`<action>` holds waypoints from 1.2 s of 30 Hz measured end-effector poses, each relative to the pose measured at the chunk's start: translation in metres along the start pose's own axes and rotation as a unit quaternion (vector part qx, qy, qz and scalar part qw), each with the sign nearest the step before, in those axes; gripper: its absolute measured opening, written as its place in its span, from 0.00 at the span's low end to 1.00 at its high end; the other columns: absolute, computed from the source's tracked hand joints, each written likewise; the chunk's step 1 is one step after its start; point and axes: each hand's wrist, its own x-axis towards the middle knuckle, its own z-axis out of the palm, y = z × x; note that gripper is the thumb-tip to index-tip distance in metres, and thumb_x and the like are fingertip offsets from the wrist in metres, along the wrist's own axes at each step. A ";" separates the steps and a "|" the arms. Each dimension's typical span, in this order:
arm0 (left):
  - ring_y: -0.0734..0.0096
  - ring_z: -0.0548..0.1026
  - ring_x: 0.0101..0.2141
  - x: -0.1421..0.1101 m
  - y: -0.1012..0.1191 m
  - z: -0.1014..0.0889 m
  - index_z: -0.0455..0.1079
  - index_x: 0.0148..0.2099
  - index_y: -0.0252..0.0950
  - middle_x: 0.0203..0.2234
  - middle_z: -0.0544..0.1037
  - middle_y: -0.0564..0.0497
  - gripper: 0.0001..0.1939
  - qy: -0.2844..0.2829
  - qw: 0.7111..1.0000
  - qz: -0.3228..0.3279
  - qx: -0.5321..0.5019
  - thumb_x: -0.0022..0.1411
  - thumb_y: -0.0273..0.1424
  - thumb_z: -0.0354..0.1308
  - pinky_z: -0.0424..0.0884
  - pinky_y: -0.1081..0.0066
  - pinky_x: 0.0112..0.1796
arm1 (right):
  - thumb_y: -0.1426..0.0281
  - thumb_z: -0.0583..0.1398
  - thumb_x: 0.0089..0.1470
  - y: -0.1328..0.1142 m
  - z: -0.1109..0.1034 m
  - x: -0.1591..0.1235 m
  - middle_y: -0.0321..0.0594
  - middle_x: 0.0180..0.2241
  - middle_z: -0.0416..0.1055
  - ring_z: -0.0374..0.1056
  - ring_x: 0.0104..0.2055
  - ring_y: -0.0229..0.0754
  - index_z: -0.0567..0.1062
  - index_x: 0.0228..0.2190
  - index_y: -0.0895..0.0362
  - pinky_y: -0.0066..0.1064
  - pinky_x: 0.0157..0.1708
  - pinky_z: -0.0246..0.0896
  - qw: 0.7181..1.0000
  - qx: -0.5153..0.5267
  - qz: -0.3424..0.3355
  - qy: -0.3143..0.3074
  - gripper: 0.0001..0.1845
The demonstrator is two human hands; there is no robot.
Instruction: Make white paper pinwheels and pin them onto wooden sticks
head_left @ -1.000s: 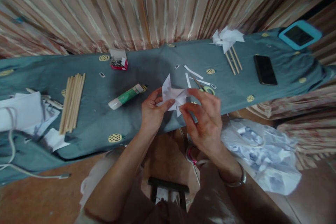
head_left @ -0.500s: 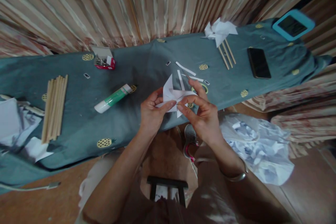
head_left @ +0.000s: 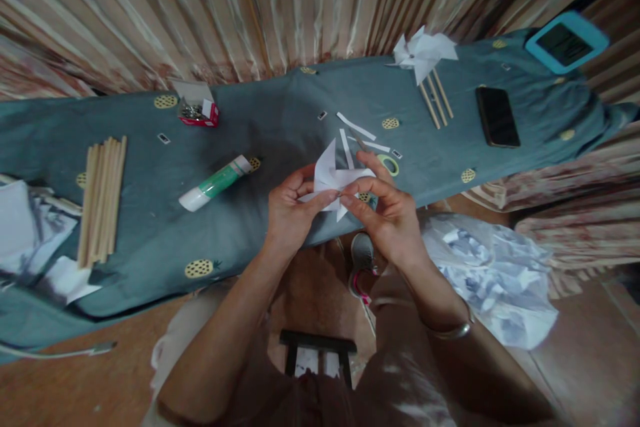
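Observation:
A white folded paper pinwheel (head_left: 329, 170) is held over the front edge of the cloth-covered table. My left hand (head_left: 295, 210) grips it from the left, thumb lying across the front near its centre. At that centre, the thumb and forefinger of my right hand (head_left: 393, 217) pinch a tiny metal pin (head_left: 340, 194), mostly covered by the fingertips. Green-handled scissors (head_left: 389, 165) lie just beyond my right hand, partly hidden by it. Thin white paper strips (head_left: 356, 125) rest behind the pinwheel.
Left of my hands lie a glue stick (head_left: 216, 183), a red box of metal pins (head_left: 199, 113), wooden sticks (head_left: 103, 203) and paper sheets (head_left: 17, 223). On the right are finished pinwheels (head_left: 425, 53), a phone (head_left: 497, 117), a blue timer (head_left: 567, 43) and a plastic bag of scraps (head_left: 490, 273).
My right thumb and forefinger have closed in slightly at the pinwheel's centre, covering more of the pin. The view has shifted a little; both hands keep their hold.

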 end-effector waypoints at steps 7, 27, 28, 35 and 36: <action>0.71 0.79 0.29 -0.001 -0.001 -0.002 0.76 0.45 0.33 0.29 0.83 0.53 0.24 -0.008 1.000 -0.001 0.007 0.44 0.31 0.73 0.75 0.73 0.34 | 0.68 0.67 0.51 -0.002 -0.001 0.001 0.34 0.61 0.68 0.54 0.69 0.49 0.79 0.27 0.50 0.51 0.69 0.40 0.999 0.036 0.019 -0.012 0.02; 0.72 0.77 0.27 -0.002 0.002 -0.003 0.76 0.45 0.33 0.28 0.83 0.52 0.24 -0.013 0.999 -0.006 0.029 0.43 0.31 0.73 0.72 0.75 0.31 | 0.68 0.67 0.50 0.002 -0.003 0.002 0.34 0.61 0.68 0.57 0.67 0.49 0.79 0.27 0.49 0.47 0.69 0.41 0.996 0.075 0.043 -0.022 0.01; 0.72 0.77 0.27 -0.002 0.002 -0.003 0.76 0.45 0.32 0.29 0.83 0.52 0.24 -0.011 1.000 -0.006 0.029 0.43 0.31 0.73 0.72 0.75 0.31 | 0.68 0.67 0.50 0.001 -0.002 0.002 0.34 0.61 0.68 0.57 0.67 0.49 0.79 0.27 0.49 0.47 0.69 0.41 0.996 0.076 0.042 -0.021 0.02; 0.72 0.77 0.27 -0.003 0.002 -0.002 0.76 0.45 0.32 0.29 0.83 0.52 0.24 -0.003 1.000 -0.011 0.027 0.42 0.31 0.73 0.72 0.74 0.31 | 0.66 0.68 0.50 -0.003 -0.002 0.001 0.35 0.59 0.69 0.55 0.69 0.49 0.79 0.27 0.49 0.47 0.69 0.42 0.997 0.057 0.041 -0.025 0.02; 0.72 0.77 0.27 -0.003 0.003 -0.002 0.76 0.44 0.32 0.29 0.83 0.52 0.24 -0.004 1.000 -0.013 0.027 0.42 0.30 0.73 0.72 0.74 0.31 | 0.65 0.68 0.50 -0.003 -0.002 0.001 0.35 0.59 0.70 0.55 0.68 0.49 0.79 0.27 0.49 0.47 0.69 0.42 0.997 0.054 0.039 -0.024 0.03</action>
